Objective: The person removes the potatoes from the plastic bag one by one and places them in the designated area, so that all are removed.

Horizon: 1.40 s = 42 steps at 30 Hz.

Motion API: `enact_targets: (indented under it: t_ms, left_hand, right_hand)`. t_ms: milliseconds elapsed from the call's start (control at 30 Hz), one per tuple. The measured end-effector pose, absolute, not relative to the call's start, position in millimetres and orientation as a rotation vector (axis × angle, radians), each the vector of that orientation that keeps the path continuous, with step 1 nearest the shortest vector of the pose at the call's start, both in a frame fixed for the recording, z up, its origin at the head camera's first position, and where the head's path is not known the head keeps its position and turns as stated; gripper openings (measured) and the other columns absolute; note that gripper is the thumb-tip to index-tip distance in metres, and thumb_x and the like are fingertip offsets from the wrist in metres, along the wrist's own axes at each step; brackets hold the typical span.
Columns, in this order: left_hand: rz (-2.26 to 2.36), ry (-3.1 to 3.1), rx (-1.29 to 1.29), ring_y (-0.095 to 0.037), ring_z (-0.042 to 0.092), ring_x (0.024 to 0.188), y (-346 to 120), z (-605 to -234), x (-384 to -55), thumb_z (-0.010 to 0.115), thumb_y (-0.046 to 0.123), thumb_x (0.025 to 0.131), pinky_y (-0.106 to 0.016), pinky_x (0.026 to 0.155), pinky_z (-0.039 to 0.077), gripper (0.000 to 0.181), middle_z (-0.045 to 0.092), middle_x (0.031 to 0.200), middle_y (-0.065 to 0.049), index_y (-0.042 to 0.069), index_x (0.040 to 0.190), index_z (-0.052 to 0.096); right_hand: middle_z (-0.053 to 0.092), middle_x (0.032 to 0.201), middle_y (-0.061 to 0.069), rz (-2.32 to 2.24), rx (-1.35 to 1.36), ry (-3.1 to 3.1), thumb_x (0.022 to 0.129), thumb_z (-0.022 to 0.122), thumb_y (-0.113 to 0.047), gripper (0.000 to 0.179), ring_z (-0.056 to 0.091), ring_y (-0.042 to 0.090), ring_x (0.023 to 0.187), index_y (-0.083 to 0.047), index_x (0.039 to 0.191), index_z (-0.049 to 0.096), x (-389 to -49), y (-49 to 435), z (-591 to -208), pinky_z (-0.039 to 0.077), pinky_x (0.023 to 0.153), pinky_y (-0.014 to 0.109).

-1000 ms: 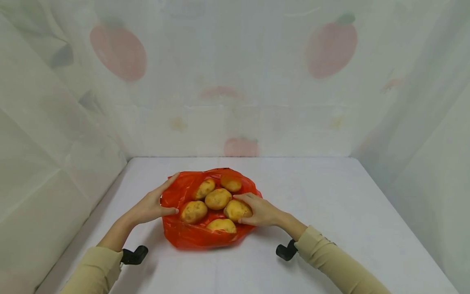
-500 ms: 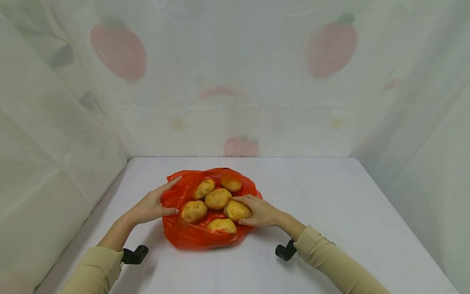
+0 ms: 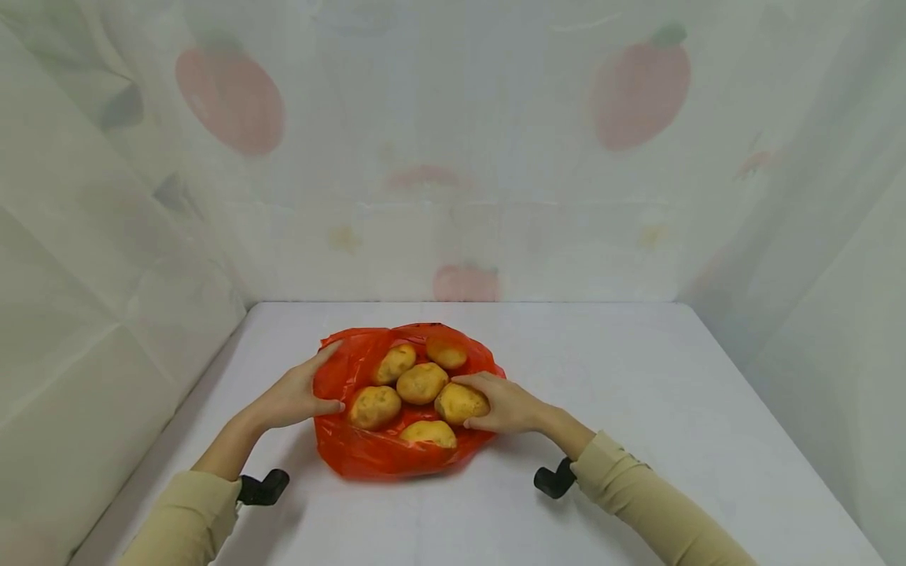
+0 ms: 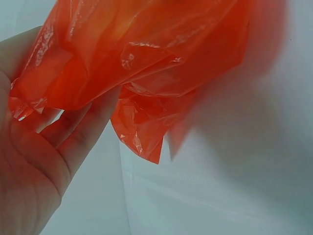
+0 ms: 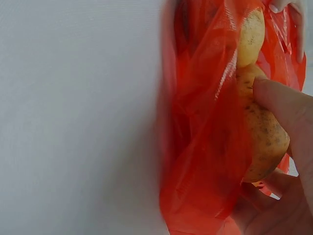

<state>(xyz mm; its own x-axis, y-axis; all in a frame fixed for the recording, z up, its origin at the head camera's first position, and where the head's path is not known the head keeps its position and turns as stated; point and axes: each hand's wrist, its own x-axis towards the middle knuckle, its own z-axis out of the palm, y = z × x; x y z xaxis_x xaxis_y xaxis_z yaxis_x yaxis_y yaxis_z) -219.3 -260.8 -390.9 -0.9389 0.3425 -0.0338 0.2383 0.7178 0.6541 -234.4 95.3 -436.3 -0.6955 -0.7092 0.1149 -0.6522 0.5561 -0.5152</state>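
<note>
A red plastic bag (image 3: 375, 462) lies wide open on the white table, with several yellow potatoes (image 3: 421, 384) showing in its mouth. My left hand (image 3: 292, 399) holds the bag's left edge, its thumb over the plastic. In the left wrist view, the translucent red film (image 4: 146, 54) lies across the fingers and partly covers them. At the bag's right side, my right hand (image 3: 506, 406) grips the rightmost potato (image 3: 462, 403) between thumb and fingers. The right wrist view has this brown-speckled potato (image 5: 266, 139) close up, partly behind the bag's red wall.
The white table (image 3: 623, 377) extends around the bag on all sides. Pale curtains with faded fruit prints (image 3: 463, 283) stand behind it and along both sides. Black wrist-worn pieces (image 3: 263, 487) stick out below each wrist.
My left fingertips have drawn back slightly to the left along the bag's edge. The right hand and its potato have shifted very slightly right; the other potatoes stay in place.
</note>
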Motion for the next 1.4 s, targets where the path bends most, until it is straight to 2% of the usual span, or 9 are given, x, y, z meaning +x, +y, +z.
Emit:
enact_targets:
  t_ms: [300,533,1100,1400]
  left_hand:
    - [1.052,2.739,0.445,-0.032,0.045,0.108,-261.8,-391.2,-221.7,0.073,0.025,0.069,-0.041,0.076,0.049,0.093,0.036,0.131,-0.015,0.026,0.140,0.013]
    - [1.084,2.712,0.433,-0.033,0.045,0.108,-262.2,-391.0,-222.7,0.073,0.027,0.069,-0.040,0.077,0.048,0.094,0.035,0.131,-0.016,0.024,0.140,0.011]
    - [1.098,2.689,0.414,-0.031,0.047,0.106,-260.5,-390.0,-223.1,0.072,0.026,0.069,-0.038,0.075,0.050,0.095,0.035,0.131,-0.016,0.023,0.141,0.009]
    - [1.106,2.667,0.440,-0.032,0.046,0.107,-263.1,-387.7,-223.8,0.073,0.026,0.068,-0.039,0.076,0.049,0.097,0.032,0.132,-0.017,0.028,0.140,0.009]
  right_hand:
    - [0.046,0.123,-0.001,-0.891,-1.201,2.623,0.078,0.064,-0.032,0.059,0.044,0.012,0.109,-0.015,0.129,0.040,-236.4,99.9,-431.1,0.039,0.091,0.035]
    - [0.046,0.121,-0.008,-0.940,-1.118,2.587,0.077,0.065,-0.034,0.059,0.045,0.006,0.105,-0.021,0.129,0.040,-238.2,103.6,-426.9,0.040,0.090,0.028]
    - [0.045,0.120,-0.012,-1.034,-1.125,2.565,0.076,0.065,-0.036,0.061,0.045,0.005,0.104,-0.025,0.130,0.039,-241.5,117.0,-415.9,0.041,0.089,0.028]
    - [0.046,0.120,-0.010,-1.079,-1.091,2.593,0.076,0.065,-0.035,0.061,0.045,0.006,0.103,-0.026,0.130,0.038,-243.6,130.7,-400.9,0.042,0.087,0.028]
